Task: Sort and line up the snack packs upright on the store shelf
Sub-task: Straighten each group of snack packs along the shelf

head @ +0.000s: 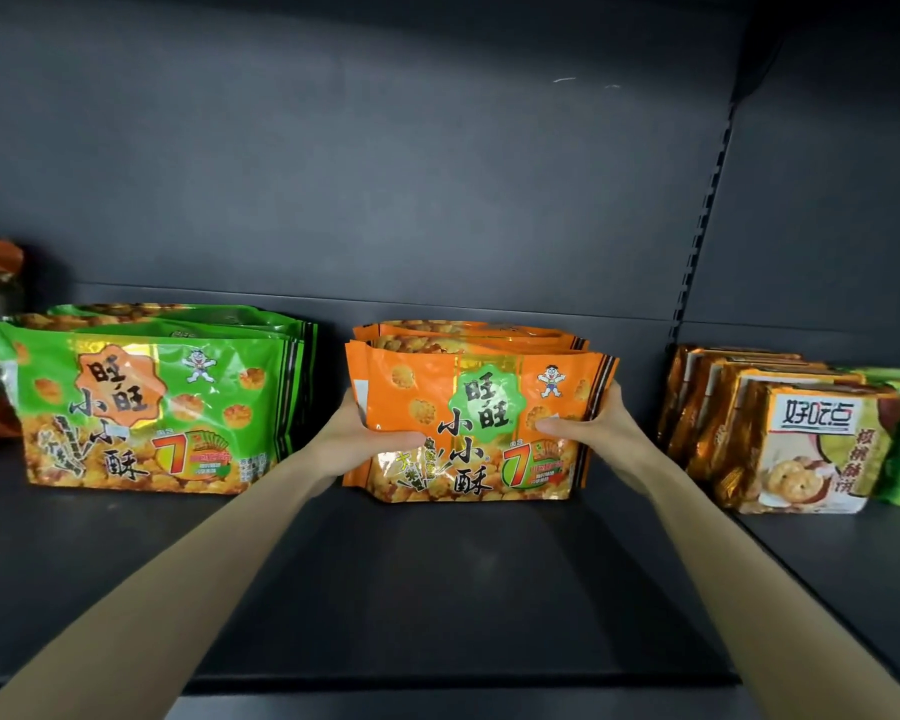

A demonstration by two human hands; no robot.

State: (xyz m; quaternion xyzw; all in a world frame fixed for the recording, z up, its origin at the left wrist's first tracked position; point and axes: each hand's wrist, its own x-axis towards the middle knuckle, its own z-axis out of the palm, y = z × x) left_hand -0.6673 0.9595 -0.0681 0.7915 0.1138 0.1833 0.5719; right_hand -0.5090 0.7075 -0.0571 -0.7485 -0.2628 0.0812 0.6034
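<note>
Two bare forearms reach from the lower corners across the dark metal store shelf (437,589) to a row of orange foil snack packs (468,407), which stands upright near mid-shelf, set back from the front edge. The left hand (357,433) and right hand (601,423) clasp the two ends of the row, thumbs laid across the front pack and fingers hidden round the sides; each grip is closed on the packs. Such air-filled pouches are judged light, soft and slippery, with brittle contents. Even pressure on the side seams, low on the bags, should keep them from fanning or toppling. A matching row of green foil snack packs (152,397) stands apart on the left, and gold-brown biscuit packs (801,444) lean at the right, beyond the slotted upright (697,241). Neither touches the orange row, so they would obstruct only a long sideways slide.
</note>
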